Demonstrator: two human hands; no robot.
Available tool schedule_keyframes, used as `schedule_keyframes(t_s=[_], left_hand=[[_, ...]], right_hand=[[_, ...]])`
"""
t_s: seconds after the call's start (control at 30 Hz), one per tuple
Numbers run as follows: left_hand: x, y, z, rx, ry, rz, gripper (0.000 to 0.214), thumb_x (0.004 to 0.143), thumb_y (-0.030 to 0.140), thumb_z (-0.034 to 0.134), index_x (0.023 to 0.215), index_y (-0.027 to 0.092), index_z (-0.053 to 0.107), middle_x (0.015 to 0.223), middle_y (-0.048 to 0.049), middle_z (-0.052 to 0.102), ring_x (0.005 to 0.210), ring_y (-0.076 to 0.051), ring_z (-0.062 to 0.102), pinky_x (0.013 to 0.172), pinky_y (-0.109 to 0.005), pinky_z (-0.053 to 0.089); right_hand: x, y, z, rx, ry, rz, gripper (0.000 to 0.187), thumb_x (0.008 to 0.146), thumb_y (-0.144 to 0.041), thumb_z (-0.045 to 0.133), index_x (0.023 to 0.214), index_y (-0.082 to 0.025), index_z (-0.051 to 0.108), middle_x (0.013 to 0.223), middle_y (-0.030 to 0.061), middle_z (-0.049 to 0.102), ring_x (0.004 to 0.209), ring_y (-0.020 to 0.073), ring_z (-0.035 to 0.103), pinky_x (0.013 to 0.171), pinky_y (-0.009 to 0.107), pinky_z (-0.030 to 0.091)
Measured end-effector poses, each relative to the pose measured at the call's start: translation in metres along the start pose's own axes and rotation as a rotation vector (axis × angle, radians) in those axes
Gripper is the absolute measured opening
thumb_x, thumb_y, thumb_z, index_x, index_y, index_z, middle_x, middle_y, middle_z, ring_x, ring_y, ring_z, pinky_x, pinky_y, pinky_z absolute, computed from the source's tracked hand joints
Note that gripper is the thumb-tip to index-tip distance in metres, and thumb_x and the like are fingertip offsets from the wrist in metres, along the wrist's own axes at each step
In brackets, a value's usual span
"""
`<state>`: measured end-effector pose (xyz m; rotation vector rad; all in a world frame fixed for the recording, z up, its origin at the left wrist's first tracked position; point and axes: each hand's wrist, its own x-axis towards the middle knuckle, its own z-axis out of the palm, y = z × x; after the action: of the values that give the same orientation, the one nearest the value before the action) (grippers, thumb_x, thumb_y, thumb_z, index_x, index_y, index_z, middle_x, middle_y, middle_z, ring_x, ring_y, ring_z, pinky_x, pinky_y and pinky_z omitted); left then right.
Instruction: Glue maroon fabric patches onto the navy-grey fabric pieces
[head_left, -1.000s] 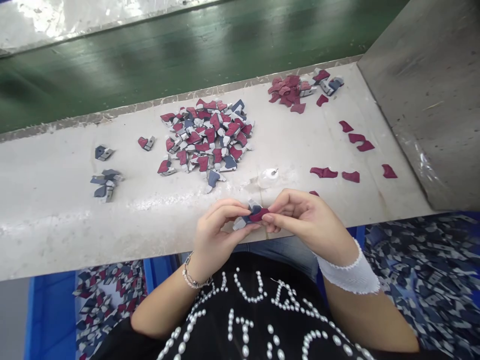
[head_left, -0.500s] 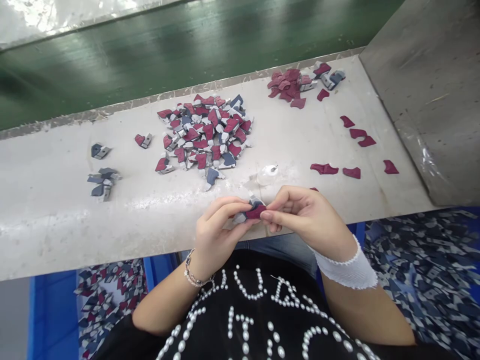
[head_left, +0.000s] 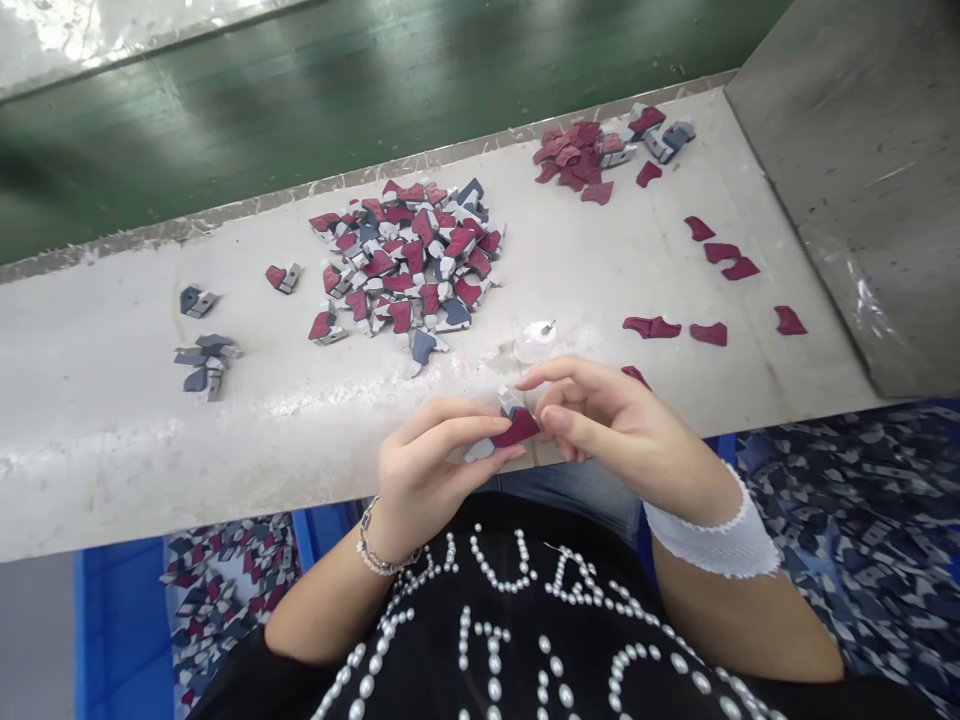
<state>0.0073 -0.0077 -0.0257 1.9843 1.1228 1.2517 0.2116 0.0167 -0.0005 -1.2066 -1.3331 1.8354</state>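
Middle of the bench (head_left: pixel 112 430), the heap of moulded parts (head_left: pixel 412 257), a small cluster (head_left: pixel 196 380) off to its left; back right, a pile of inlays (head_left: pixel 568 160), loose inlays (head_left: pixel 652 328) scattered in front and rightward; near edge, a part (head_left: pixel 519 428) in the left hand (head_left: pixel 431 460), right hand (head_left: pixel 619 420) just beside; below, left bin (head_left: pixel 120 630), right bin (head_left: pixel 725 449)

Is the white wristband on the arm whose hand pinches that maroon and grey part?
No, the white wristband is on the right arm, while the left hand, with a bracelet, pinches the maroon and grey part.
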Motion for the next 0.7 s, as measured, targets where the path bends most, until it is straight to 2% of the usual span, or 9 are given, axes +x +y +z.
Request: schedule_keyframes(t_s=[0.1, 0.2, 0.43, 0.6, 0.7], left_hand=[[0.001, 0.003, -0.003, -0.022, -0.019, 0.005, 0.032, 0.076, 0.019, 0.081, 0.105, 0.023, 0.068, 0.096, -0.0019, 0.070, 0.085, -0.014, 0.070, 0.075, -0.027, 0.063], [0.001, 0.005, -0.004, -0.044, -0.029, 0.007, 0.032, 0.076, 0.019, 0.080, 0.106, 0.023, 0.068, 0.096, -0.0018, 0.070, 0.085, -0.014, 0.070, 0.076, -0.027, 0.063], [-0.002, 0.004, -0.003, -0.109, 0.000, -0.004, 0.032, 0.076, 0.016, 0.081, 0.105, 0.022, 0.069, 0.096, -0.0023, 0.070, 0.085, -0.014, 0.070, 0.076, -0.027, 0.063], [-0.003, 0.004, 0.001, -0.150, 0.019, -0.011, 0.034, 0.075, 0.014, 0.081, 0.106, 0.023, 0.070, 0.097, -0.0022, 0.071, 0.086, -0.015, 0.071, 0.077, -0.027, 0.063], [-0.005, 0.003, 0.008, -0.210, 0.075, -0.056, 0.033, 0.074, 0.012, 0.081, 0.103, 0.023, 0.070, 0.096, -0.0020, 0.071, 0.088, -0.015, 0.070, 0.078, -0.028, 0.062]], right_hand=[[0.000, -0.001, 0.002, -0.023, -0.078, 0.003, 0.023, 0.097, -0.043, 0.054, 0.104, -0.024, 0.063, 0.087, -0.0002, 0.063, 0.076, 0.0139, 0.062, 0.069, 0.027, 0.052], [-0.002, -0.004, 0.005, -0.077, -0.093, -0.027, 0.021, 0.098, -0.041, 0.051, 0.093, -0.023, 0.061, 0.088, 0.0001, 0.063, 0.081, 0.0155, 0.062, 0.073, 0.029, 0.052], [-0.008, -0.011, 0.014, -0.317, -0.005, -0.139, 0.019, 0.102, -0.034, 0.045, 0.091, -0.022, 0.056, 0.086, 0.0008, 0.064, 0.080, 0.0159, 0.061, 0.070, 0.030, 0.048], [-0.011, -0.012, 0.026, -0.473, 0.084, -0.215, 0.020, 0.103, -0.029, 0.039, 0.090, -0.021, 0.050, 0.073, -0.0026, 0.052, 0.064, 0.0128, 0.051, 0.061, 0.029, 0.040], [-0.011, -0.012, 0.029, -0.551, 0.129, -0.270, 0.021, 0.103, -0.028, 0.037, 0.088, -0.021, 0.049, 0.072, -0.0029, 0.050, 0.064, 0.0124, 0.050, 0.062, 0.028, 0.040]])
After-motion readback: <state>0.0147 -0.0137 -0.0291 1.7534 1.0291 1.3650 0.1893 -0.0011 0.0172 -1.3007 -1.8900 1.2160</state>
